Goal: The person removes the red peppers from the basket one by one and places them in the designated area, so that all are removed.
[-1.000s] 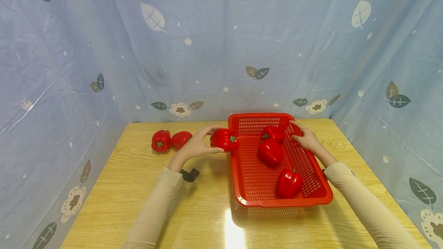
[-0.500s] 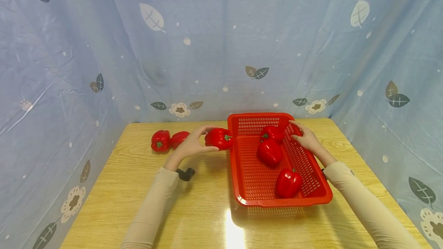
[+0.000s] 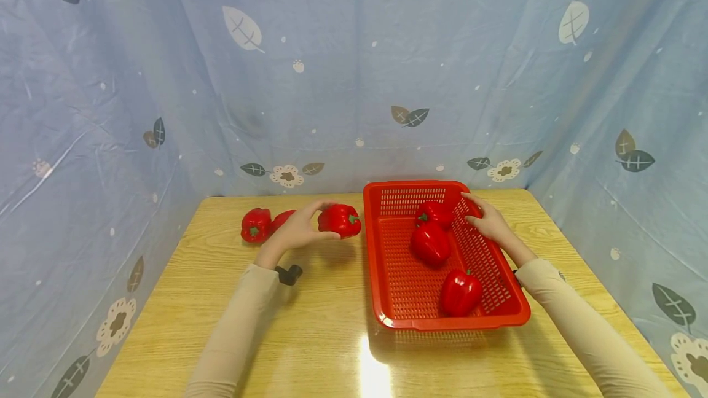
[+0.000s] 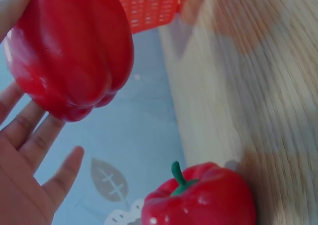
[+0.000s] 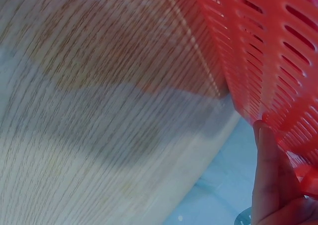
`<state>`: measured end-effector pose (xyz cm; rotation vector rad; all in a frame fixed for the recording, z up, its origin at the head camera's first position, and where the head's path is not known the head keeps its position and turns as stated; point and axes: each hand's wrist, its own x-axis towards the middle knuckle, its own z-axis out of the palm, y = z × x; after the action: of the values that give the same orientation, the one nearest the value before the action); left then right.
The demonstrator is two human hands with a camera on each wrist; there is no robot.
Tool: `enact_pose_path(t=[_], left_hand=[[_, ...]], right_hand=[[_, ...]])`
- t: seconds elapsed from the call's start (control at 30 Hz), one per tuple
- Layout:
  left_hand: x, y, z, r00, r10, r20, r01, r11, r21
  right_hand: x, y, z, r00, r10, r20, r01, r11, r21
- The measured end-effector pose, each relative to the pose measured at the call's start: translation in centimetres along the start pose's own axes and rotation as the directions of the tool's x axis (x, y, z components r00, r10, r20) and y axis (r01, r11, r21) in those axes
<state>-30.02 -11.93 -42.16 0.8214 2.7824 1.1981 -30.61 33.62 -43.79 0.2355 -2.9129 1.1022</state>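
My left hand (image 3: 298, 230) grips a red bell pepper (image 3: 338, 221) between thumb and fingers, left of the red plastic basket (image 3: 448, 324). In the left wrist view, the held bell pepper (image 4: 74, 51) is up off the wooden table, its lobed end showing. My right hand (image 3: 489, 223) holds the basket's right side near the back corner. The right wrist view has its fingers (image 5: 268, 170) against the slotted wall. Three bell peppers lie in the basket: one at the back (image 3: 437, 212), one in the middle (image 3: 430, 244), one at the front right (image 3: 461, 293).
Two more red bell peppers rest on the table at the back left: one in plain sight (image 3: 256, 226), the other (image 3: 280, 220) partly covered by my left hand. A blue patterned curtain (image 3: 310, 78) hangs behind the table (image 3: 310, 336) and along both sides.
My left hand has drawn leftward with the bell pepper, from over the basket's left rim to beside it, covering more of a pepper behind. My right hand and the basket have stayed put.
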Motion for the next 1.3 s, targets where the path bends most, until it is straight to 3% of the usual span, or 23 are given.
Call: enact_pose_path(t=[0.23, 0.37, 0.6, 0.9, 1.3], left_hand=[[0.0, -0.6, -0.3, 1.0, 0.004, 0.017, -0.004, 0.999, 0.034], [0.3, -1.0, -0.3, 1.0, 0.01, 0.024, -0.012, 0.994, 0.112], [0.8, -1.8, -0.3, 0.999, 0.032, 0.042, -0.042, 0.968, 0.249], [1.0, -2.5, -0.1, 0.996, 0.069, 0.061, -0.086, 0.932, 0.352], [1.3, -3.2, 0.2, 0.998, 0.03, 0.051, -0.049, 0.903, 0.426]], right_hand=[[0.0, 0.0, 0.0, 1.0, -0.006, -0.006, 0.006, 1.0, -0.016], [0.0, 0.0, 0.0, 1.0, -0.008, -0.01, 0.008, 1.0, -0.017], [0.0, 0.0, 0.0, 1.0, -0.008, -0.014, 0.007, 1.0, -0.019], [0.0, -0.1, 0.0, 1.0, -0.004, -0.009, 0.003, 1.0, -0.023], [0.0, -0.1, 0.0, 1.0, -0.008, -0.013, 0.008, 1.0, -0.018]])
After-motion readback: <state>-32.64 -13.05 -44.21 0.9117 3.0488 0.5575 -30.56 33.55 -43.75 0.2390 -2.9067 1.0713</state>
